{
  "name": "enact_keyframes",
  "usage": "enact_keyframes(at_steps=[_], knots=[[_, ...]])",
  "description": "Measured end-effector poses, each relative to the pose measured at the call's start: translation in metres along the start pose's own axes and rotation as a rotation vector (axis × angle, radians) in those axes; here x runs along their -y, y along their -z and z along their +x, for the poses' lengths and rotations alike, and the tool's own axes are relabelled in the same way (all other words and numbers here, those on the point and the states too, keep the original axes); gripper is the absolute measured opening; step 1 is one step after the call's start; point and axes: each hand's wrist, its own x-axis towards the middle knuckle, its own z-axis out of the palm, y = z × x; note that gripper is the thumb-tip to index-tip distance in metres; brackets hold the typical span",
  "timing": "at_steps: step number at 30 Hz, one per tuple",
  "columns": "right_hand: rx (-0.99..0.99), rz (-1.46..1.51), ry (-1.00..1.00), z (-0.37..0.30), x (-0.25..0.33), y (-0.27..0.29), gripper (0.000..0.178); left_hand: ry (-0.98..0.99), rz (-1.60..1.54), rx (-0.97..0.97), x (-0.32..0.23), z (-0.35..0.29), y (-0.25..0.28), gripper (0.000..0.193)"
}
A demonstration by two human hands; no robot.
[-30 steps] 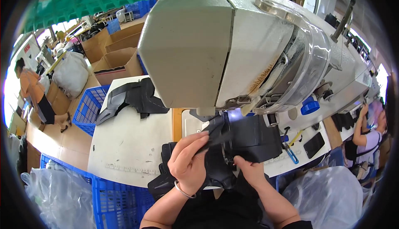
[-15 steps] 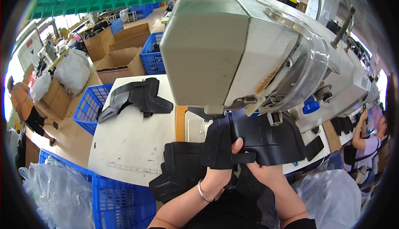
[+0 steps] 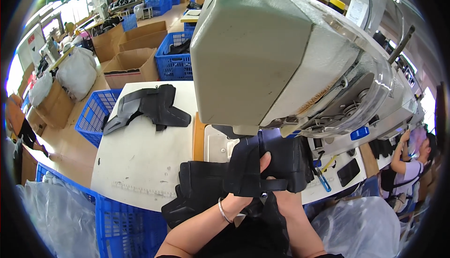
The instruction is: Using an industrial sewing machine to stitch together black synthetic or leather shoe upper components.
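Observation:
Under the head of a large grey sewing machine [image 3: 253,56], I hold a black panel piece [image 3: 241,166] with a strap-like tab across its lower end. My left hand [image 3: 265,162] is closed on it, thumb showing at its inner edge and the other fingers hidden beneath. My right hand [image 3: 285,199] grips the panel's right part [image 3: 286,162] from below; its fingers are mostly covered. More black pieces [image 3: 199,183] lie on the table edge by my left forearm, partly under the held one.
A black shaped piece [image 3: 152,108] rests on the white table [image 3: 136,159]. Right of the panel lie a blue-handled tool [image 3: 323,180] and a dark flat rectangle [image 3: 348,172]. Blue crates [image 3: 126,225] and plastic bags [image 3: 361,225] flank me. Another person [image 3: 412,164] works at right.
The panel's right part has turned or folded inward and looks narrower, uncovering the blue-handled tool. My right hand has shifted slightly left. The whole view has tilted a little.

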Motion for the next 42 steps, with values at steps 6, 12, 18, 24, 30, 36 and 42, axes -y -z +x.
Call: enact_keyframes(at_steps=[6,12,18,24,30,36,42], knots=[[-0.048,0.066,-0.128,-0.011,-0.019,0.015,0.030,-0.364,0.317,-0.350,-0.009,-0.031,0.025,0.045],[-0.080,0.037,-0.082,-0.006,-0.011,0.003,0.023,-1.079,1.267,0.107,-0.033,-0.017,0.052,0.037],[-0.112,0.203,-0.123,-0.006,-0.010,0.004,0.019,-1.211,1.265,0.300,-0.040,0.003,0.074,0.036],[-0.094,0.212,-0.138,-0.010,-0.014,0.002,0.018,-1.326,1.300,0.320,-0.051,0.048,0.071,0.034],[-0.126,0.249,-0.133,-0.010,-0.018,0.003,0.018,-1.376,1.202,0.308,-0.043,0.053,0.066,0.027],[-0.090,0.230,-0.118,-0.009,-0.019,0.004,0.018,-1.445,1.183,0.288,-0.043,0.057,0.064,0.027],[-0.068,0.193,-0.091,-0.011,-0.023,0.009,0.019,-1.497,1.200,0.304,-0.044,0.058,0.063,0.027]])
